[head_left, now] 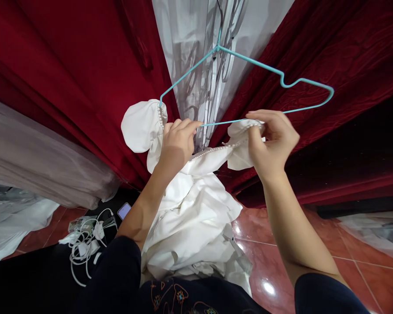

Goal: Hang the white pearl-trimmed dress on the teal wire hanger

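A white satin dress (196, 218) with pearl-trimmed puff sleeves hangs down from a teal wire hanger (249, 61). One puff sleeve (139, 124) sits over the hanger's left end. My left hand (177, 146) is closed on the dress neckline at the hanger's bottom wire. My right hand (270, 139) pinches the other pearl-edged sleeve (240, 152) against the same wire, to the right of the middle. The hanger's right end is bare.
Dark red velvet garments (85, 78) hang on both sides, with a white garment (186, 39) behind the hanger and a grey one (36, 161) at left. A phone (124, 210) and tangled white cables (85, 244) lie on the glossy red tile floor (268, 248).
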{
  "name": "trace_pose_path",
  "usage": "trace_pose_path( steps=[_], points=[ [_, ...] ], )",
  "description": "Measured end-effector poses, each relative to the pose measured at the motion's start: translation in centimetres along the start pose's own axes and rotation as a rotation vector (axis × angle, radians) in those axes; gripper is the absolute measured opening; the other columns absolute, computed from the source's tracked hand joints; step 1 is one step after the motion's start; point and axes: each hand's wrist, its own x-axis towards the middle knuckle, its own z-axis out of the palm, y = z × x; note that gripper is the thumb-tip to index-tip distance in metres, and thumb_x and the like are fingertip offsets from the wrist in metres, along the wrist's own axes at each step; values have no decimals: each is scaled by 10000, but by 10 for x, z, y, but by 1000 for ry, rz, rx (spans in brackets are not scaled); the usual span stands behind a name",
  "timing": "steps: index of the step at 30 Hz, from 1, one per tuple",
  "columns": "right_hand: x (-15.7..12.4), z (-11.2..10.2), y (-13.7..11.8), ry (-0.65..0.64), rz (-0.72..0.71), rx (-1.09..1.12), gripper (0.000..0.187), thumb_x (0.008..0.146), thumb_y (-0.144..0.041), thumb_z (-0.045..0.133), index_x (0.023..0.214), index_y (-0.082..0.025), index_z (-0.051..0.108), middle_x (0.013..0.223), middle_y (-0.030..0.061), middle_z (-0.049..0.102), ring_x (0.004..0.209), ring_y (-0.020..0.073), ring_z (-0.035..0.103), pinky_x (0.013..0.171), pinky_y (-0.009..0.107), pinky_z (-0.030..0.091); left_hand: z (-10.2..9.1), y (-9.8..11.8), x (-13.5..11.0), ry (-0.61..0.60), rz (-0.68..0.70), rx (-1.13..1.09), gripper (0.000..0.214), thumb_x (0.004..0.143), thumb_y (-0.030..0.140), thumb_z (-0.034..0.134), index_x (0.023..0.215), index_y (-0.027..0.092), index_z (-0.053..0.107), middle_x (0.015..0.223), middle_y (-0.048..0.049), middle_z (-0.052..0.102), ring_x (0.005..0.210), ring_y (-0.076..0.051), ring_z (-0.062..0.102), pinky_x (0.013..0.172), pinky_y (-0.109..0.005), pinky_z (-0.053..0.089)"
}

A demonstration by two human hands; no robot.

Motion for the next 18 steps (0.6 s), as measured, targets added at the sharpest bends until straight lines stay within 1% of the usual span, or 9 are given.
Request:
trace_pose_path(
  steps=[1,3,5,7,8,10,11,15,18],
  points=[
    [1,-5,6,92,-15,-9,200,905,-156,585,950,-238,762,1013,103,794,999,252,753,899,431,599,-2,3,0,-14,-9,4,482,968,-26,423,1168,246,767,1021,-49,766,973,-267,646,987,-423,416],
    [8,-21,26,305,-31,-28,195,826,-112,601,907,-212,747,917,103,750,853,224,702,783,412,547,-8,6,1,-63,-40,29,486,964,-35,426,1169,239,773,1014,-52,759,984,-270,646,992,-424,417],
    [22,-41,54,493,-59,-62,148,776,-99,618,849,-187,711,811,69,673,692,166,584,659,372,442,-15,9,2,-134,-74,67,496,978,-36,420,1204,231,772,1034,-54,756,1019,-268,649,1025,-428,414],
    [41,-59,81,567,-164,-105,74,786,-110,648,775,-181,663,750,40,611,677,143,545,638,341,392,-24,13,2,-201,-90,98,502,1004,-25,410,1259,224,764,1075,-57,758,1062,-262,652,1060,-427,409],
    [51,-65,90,586,-181,-109,93,781,-85,671,760,-174,654,745,30,596,687,133,540,643,330,384,-27,15,2,-225,-89,106,502,1017,-19,404,1278,222,759,1095,-58,759,1077,-258,652,1068,-424,410],
    [73,-69,95,567,-177,-98,131,748,-21,699,741,-147,664,739,30,602,682,120,542,625,304,362,-33,19,1,-258,-79,110,497,1029,-10,401,1291,219,757,1113,-60,759,1087,-253,654,1065,-417,420],
    [82,-66,92,522,-140,-115,144,735,10,701,738,-133,680,730,29,612,667,113,540,616,296,355,-35,21,1,-265,-75,108,496,1030,-11,401,1290,216,758,1113,-60,758,1085,-253,654,1062,-416,424],
    [108,-47,55,267,24,-243,150,742,51,679,753,-83,746,707,39,677,616,91,547,597,285,337,-36,23,3,-284,-81,102,523,1000,-41,415,1317,197,756,1110,-68,752,1096,-261,654,1071,-425,429],
    [108,-46,38,184,-3,-286,105,796,18,682,783,-42,767,740,83,728,653,115,632,601,301,351,-34,23,6,-320,-108,114,568,984,-64,406,1350,201,750,1112,-72,748,1120,-272,657,1068,-431,429]
  ],
)
